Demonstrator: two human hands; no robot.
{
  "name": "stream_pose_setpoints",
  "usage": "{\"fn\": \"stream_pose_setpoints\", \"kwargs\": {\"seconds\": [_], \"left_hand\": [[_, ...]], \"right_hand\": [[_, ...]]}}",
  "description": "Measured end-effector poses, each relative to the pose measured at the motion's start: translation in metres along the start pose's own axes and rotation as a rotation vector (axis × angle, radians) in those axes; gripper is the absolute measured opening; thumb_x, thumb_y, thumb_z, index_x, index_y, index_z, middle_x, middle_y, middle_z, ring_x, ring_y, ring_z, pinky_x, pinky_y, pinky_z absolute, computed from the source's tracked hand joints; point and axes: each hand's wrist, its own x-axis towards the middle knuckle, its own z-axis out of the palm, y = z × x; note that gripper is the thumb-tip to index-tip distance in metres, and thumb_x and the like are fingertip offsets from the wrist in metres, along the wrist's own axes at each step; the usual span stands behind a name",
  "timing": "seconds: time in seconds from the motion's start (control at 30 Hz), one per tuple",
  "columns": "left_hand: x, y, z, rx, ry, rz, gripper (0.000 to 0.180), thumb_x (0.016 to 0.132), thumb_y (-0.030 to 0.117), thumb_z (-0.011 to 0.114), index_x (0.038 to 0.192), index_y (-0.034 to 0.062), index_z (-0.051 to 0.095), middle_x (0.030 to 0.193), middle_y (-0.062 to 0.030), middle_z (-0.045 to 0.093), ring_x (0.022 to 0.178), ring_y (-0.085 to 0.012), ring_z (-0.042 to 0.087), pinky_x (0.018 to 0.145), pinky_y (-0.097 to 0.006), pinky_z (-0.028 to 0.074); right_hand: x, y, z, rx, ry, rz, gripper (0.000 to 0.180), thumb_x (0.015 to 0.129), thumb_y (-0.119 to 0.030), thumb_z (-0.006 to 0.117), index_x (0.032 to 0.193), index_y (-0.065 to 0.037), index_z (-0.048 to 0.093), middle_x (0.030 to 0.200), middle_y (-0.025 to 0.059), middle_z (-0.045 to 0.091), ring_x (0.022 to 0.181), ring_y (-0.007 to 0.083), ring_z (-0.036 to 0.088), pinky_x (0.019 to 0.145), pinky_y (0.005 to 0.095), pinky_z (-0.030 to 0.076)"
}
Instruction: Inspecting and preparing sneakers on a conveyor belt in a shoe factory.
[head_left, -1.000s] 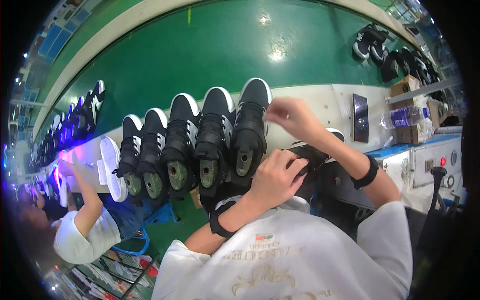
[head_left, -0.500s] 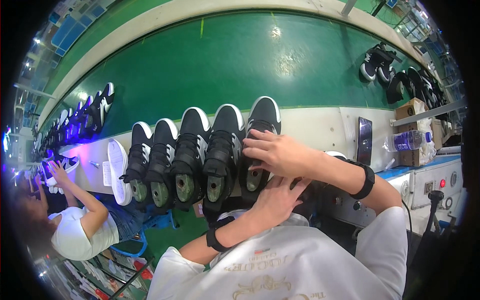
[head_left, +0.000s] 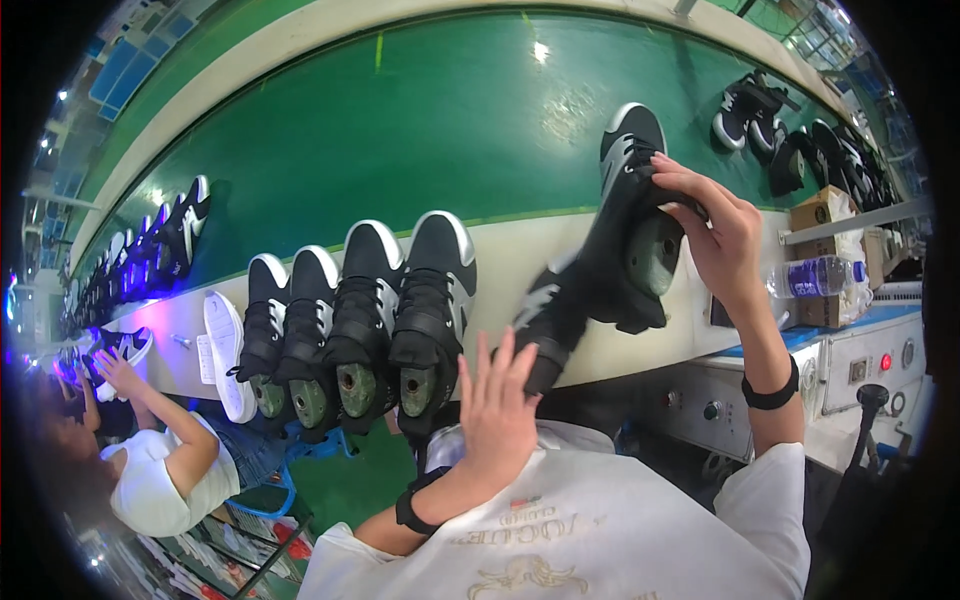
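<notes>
Shoe positioning seems in hand: right of centre, the right hand (head_left: 728, 230) clamps a black shoe (head_left: 618, 220), the left hand (head_left: 497, 428), fingers spread, overlaps a tilted second shoe (head_left: 553, 318) near centre, and the next move likely needs steady grip.

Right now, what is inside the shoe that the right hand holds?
Inside the black shoe held by the right hand, a green block shows at the opening. What lies further in, toward the toe, cannot be seen, because the upper covers it.
</notes>
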Motion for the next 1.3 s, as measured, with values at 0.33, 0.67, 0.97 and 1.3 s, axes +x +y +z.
{"fn": "stream_pose_setpoints", "kwargs": {"seconds": [0.33,0.67,0.97,1.3], "left_hand": [[0.027,0.026,0.018,-0.447,0.080,-0.095,0.060,0.086,-0.010,0.053,0.143,0.0044,0.041,0.157,-0.0220,0.027,0.148,-0.0382,0.023,0.118,-0.044,0.024],[-0.005,-0.034,0.029,-1.137,-0.049,-0.326,0.043,0.097,-0.008,0.041,0.140,-0.0032,0.042,0.148,-0.0188,0.043,0.137,-0.0292,0.045,0.113,-0.036,0.035],[-0.007,-0.072,0.041,-0.775,-0.013,-0.155,0.029,0.093,-0.011,0.045,0.117,-0.0043,0.061,0.111,-0.0172,0.066,0.102,-0.0275,0.069,0.086,-0.035,0.059],[-0.003,-0.078,0.046,-0.749,-0.097,-0.204,0.025,0.096,-0.010,0.045,0.113,-0.0065,0.062,0.102,-0.0152,0.065,0.095,-0.0227,0.070,0.072,-0.033,0.063]], "right_hand": [[-0.110,-0.040,0.042,-0.047,-0.356,-0.047,0.040,0.070,0.002,0.076,0.107,-0.003,0.063,0.127,0.0163,0.062,0.125,0.0366,0.056,0.100,0.0463,0.052],[-0.126,-0.122,0.068,-0.222,-0.184,0.581,0.081,0.066,-0.032,0.089,0.134,-0.003,0.054,0.151,0.0361,0.017,0.138,0.0579,0.023,0.110,0.0604,0.031],[-0.043,-0.060,0.128,-0.380,0.024,0.410,0.056,0.070,-0.037,0.083,0.103,0.003,0.061,0.140,0.0349,0.034,0.129,0.0515,0.038,0.105,0.0549,0.037],[0.111,0.113,0.199,0.046,-0.007,0.382,0.063,0.080,-0.039,0.076,0.131,-0.010,0.055,0.144,0.0306,0.039,0.127,0.0475,0.047,0.105,0.0533,0.041]]}}
